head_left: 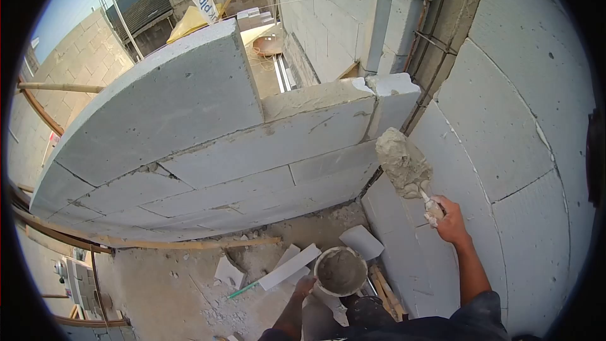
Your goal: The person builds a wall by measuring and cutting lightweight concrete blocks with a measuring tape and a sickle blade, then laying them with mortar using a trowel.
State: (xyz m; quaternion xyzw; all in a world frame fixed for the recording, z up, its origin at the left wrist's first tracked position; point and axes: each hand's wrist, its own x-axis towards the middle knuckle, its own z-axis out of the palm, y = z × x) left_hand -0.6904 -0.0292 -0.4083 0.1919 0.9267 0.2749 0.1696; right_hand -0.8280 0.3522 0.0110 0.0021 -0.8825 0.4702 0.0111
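Observation:
My right hand (450,220) is closed round the handle of a trowel (432,208). A thick heap of wet grey mortar (404,163) covers its blade, in front of the right end of a low block wall (265,151). Down at my legs, my left hand (305,286) grips the left side of a bucket (323,289) with grey mortar inside; its fingers are partly hidden. Along part of the wall's top lies a mortar layer (319,97), between a raised block (170,101) on the left and a small end block (394,84).
A tall block wall (505,132) rises close on my right, beside a column gap with rebar (435,38). Broken block pieces (290,267) and a green stick (243,290) lie on the dusty floor. Beyond the low wall sits a round mortar pan (268,45).

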